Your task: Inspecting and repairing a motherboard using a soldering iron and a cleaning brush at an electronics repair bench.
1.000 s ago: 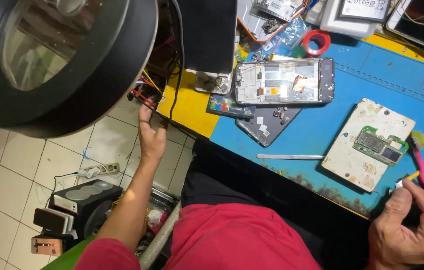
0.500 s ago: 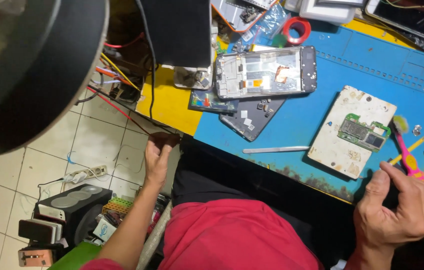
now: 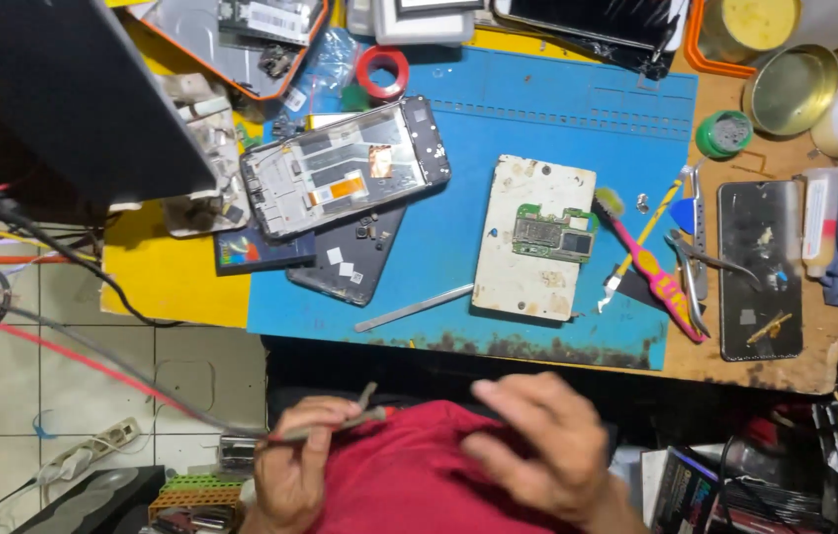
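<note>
**Your hands at your lap, below a phone repair bench**

Your left hand [image 3: 298, 465] sits low over your red shirt [image 3: 409, 475], fingers closed around a thin grey probe [image 3: 335, 423] whose cable [image 3: 92, 351] trails off to the left across the tiled floor. The grip looks like a pinch near the tip, which would suit guiding a fine point. Your right hand [image 3: 537, 450] hovers just beside it, blurred, with fingers loosely spread and holding nothing that can be seen.

Above both hands lies the blue work mat [image 3: 458, 287]. At its middle, a small green circuit board [image 3: 552, 234] rests on a worn white block [image 3: 528, 242], probably raised there to keep it steady and within easy reach. A slim metal spudger [image 3: 414, 309] lies just left of the block. Further left, an opened phone frame [image 3: 345, 168] overlaps a dark back cover [image 3: 350, 259].

To the right of the block, a pink toothbrush [image 3: 651, 267] and metal tweezers [image 3: 696, 247] lie close together, beside a dark phone panel [image 3: 760, 267] on the bare wooden bench edge. A roll of red tape [image 3: 382, 71] and an open round tin [image 3: 792, 89] sit along the far side.
</note>
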